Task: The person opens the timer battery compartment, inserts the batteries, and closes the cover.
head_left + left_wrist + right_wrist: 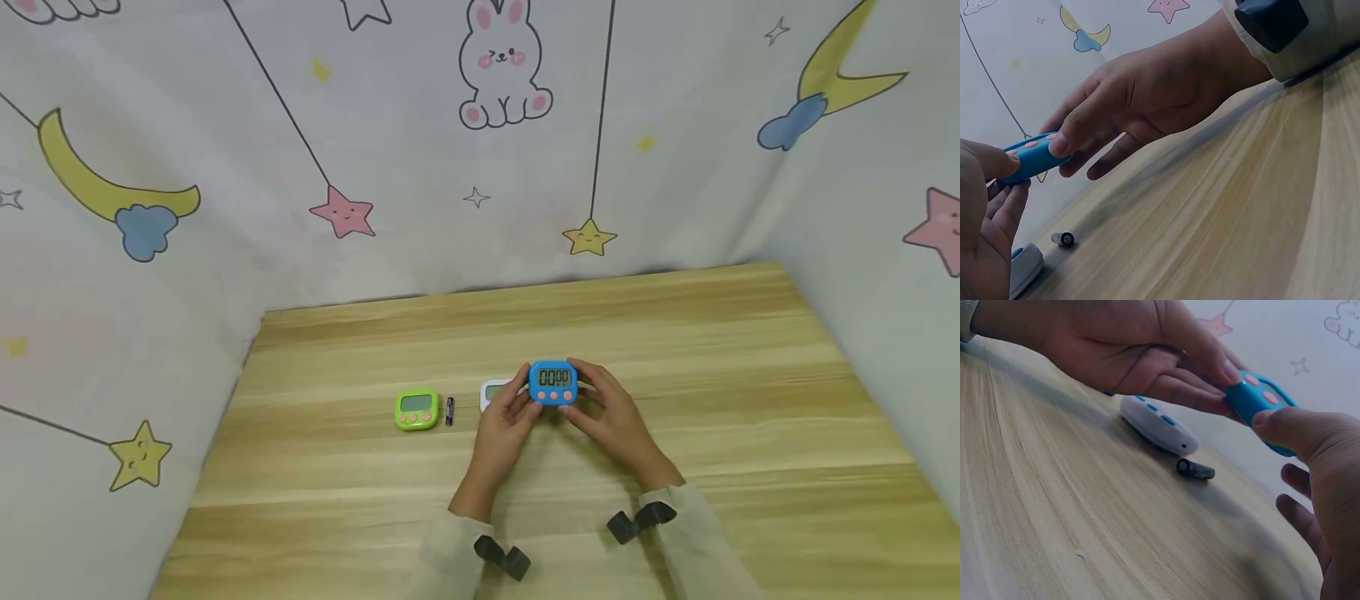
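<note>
A blue digital timer (pixel 553 383) is held up off the table between both hands, its lit display reading zeros above pink buttons. My left hand (pixel 504 429) pinches the timer's left side. On its right side, my right hand (pixel 617 419) grips it between thumb and fingers. In the right wrist view, the left thumb (pixel 1232 370) and right thumb (pixel 1272 425) press on the blue casing. A white timer (pixel 491 392) lies on the table, partly hidden behind the left hand. Beside it, a small dark battery (pixel 1196 469) shows in the right wrist view.
To the left on the wooden table (pixel 337 475) lies a green timer (pixel 417 409) with a blank screen. A battery (pixel 450 411) lies just right of it. White patterned cloth (pixel 420 167) walls the table at the back and sides.
</note>
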{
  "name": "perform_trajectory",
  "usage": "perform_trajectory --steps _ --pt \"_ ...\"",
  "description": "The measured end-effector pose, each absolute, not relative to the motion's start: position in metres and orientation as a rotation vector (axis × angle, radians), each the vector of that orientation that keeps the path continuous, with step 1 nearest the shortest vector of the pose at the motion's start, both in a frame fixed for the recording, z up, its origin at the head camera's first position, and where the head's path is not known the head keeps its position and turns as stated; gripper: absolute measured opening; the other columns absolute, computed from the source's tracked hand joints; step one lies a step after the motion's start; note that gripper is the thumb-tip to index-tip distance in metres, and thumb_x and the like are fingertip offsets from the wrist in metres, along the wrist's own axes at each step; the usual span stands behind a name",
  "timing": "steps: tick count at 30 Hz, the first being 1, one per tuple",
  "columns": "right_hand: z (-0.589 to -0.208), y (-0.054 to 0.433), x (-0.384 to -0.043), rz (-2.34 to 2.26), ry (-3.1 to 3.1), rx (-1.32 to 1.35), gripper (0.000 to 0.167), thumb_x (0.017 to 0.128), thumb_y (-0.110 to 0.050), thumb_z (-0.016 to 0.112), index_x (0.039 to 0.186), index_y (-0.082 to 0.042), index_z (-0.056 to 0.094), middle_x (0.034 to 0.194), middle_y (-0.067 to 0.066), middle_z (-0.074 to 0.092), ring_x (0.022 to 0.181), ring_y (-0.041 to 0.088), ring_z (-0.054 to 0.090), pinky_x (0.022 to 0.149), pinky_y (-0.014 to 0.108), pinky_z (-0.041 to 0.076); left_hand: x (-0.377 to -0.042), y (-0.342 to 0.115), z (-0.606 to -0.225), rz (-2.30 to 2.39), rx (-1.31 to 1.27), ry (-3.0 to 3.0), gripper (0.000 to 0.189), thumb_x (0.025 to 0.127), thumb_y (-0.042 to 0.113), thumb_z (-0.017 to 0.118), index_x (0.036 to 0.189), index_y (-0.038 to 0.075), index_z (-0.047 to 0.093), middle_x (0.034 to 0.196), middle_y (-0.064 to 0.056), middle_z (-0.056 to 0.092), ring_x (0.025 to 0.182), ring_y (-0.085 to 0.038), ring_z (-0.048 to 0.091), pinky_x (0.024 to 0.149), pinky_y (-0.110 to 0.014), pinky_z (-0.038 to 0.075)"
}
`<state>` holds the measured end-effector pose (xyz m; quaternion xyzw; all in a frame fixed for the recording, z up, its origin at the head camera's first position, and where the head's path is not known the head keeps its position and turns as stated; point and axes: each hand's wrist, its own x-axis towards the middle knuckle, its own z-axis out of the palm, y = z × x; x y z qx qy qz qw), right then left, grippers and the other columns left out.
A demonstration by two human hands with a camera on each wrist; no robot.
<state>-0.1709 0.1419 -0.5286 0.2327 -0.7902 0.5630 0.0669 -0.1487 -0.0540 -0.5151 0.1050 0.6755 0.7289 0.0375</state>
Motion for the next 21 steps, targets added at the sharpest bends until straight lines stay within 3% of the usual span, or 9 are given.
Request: perform_trajectory --steps 5,11,18,21 --pt "-0.556 0.148 -0.179 1.648 -2.414 0.692 0.069 0.081 -0.003 0.079 0.141 -0.002 0.045 0.137 0.014 0.049 0.123 0.033 0.05 0.099 0.043 0.046 -0.146 -0.055 -0.516 2.234 0.313 2.086 0.056 0.094 -0.005 0.059 0.146 -0.004 0.037 0.145 -0.023 0.041 0.129 -0.035 0.048 0.098 -0.028 0.045" --pt "-0.559 0.161 -0.182 1.539 -2.487 0.663 0.067 0.08 -0.016 0.083 0.137 -0.009 0.049 0.133 0.006 0.052 0.126 0.027 0.05 0.102 0.04 0.043 -0.148 -0.054 -0.519 2.213 0.34 2.134 0.052 0.093 -0.003 0.062 0.141 -0.008 0.044 0.138 -0.025 0.049 0.126 -0.034 0.05 0.099 -0.028 0.045" --pt "-0.561 0.176 -0.187 1.335 -2.629 0.553 0.066 0.08 -0.032 0.082 0.136 -0.014 0.051 0.129 0.002 0.056 0.121 0.024 0.052 0.102 0.049 0.04 -0.161 -0.07 -0.534 2.023 0.446 2.462 0.044 0.096 0.012 0.063 0.139 0.006 0.052 0.137 -0.012 0.052 0.127 -0.02 0.051 0.102 -0.029 0.043" --pt "-0.561 0.177 -0.192 1.288 -2.68 0.56 0.067 0.08 -0.035 0.081 0.136 -0.013 0.051 0.13 0.005 0.056 0.123 0.026 0.05 0.103 0.051 0.038 -0.165 -0.083 -0.53 1.75 0.445 2.755 0.044 0.095 0.019 0.066 0.137 0.012 0.054 0.136 -0.005 0.052 0.127 -0.02 0.049 0.103 -0.037 0.043"
